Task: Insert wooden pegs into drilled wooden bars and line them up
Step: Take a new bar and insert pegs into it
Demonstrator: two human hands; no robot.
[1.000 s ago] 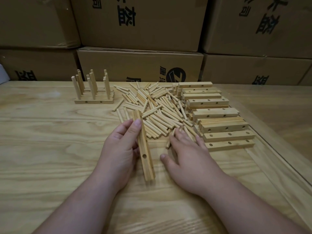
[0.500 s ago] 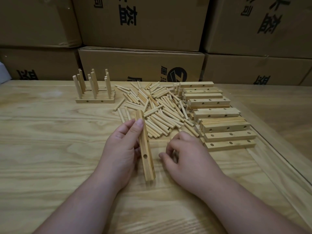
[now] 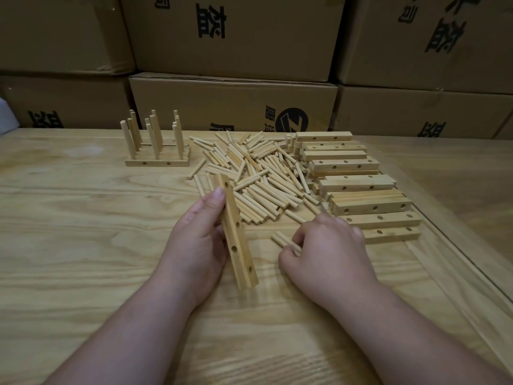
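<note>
My left hand [image 3: 198, 243] grips a drilled wooden bar [image 3: 238, 240] lengthwise, its row of holes turned to the right. My right hand [image 3: 327, 251] is curled around a few loose pegs [image 3: 283, 240], whose ends stick out to the left of my fingers. A heap of pegs [image 3: 258, 176] lies on the table beyond both hands. To the right of the heap sits a stack of drilled bars [image 3: 361, 184]. At the far left stand finished bars with upright pegs [image 3: 156, 145].
Cardboard boxes [image 3: 233, 104] are stacked along the back edge of the wooden table [image 3: 83, 245]. A raised wooden strip [image 3: 449, 240] runs diagonally along the table's right side, beyond the bar stack.
My right hand drew back from the peg heap and curled around a few pegs. My left hand tilted the bar so its holes face right.
</note>
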